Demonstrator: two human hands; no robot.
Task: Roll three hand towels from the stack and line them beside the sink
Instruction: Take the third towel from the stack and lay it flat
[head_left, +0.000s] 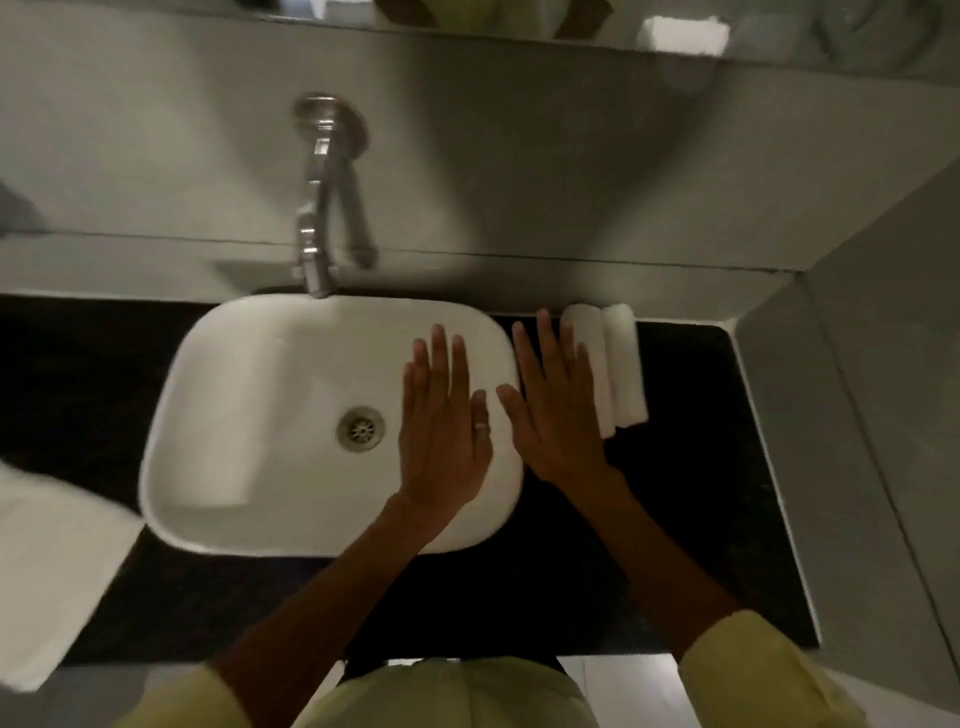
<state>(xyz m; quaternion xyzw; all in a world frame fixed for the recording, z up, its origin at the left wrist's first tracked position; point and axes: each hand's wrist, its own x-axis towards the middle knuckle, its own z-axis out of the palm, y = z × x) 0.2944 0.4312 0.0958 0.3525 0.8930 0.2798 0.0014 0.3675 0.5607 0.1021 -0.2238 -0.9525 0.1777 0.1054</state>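
Two rolled white hand towels (621, 364) lie side by side on the black counter (691, 467), just right of the white sink (249, 395). My right hand (553, 410) is flat with its fingers spread, hovering between the sink's right rim and the rolls, partly covering the nearer roll. Over the sink's right side my left hand (444, 421) is spread the same way, a ring on one finger, holding nothing. A stack of flat white towels (47, 561) lies at the left edge of the counter, cut off by the frame.
A chrome tap (317, 208) juts from the grey wall over the sink's back rim. A grey side wall (857, 415) closes the counter on the right. The drain (360, 429) sits mid-basin. A mirror edge runs along the top.
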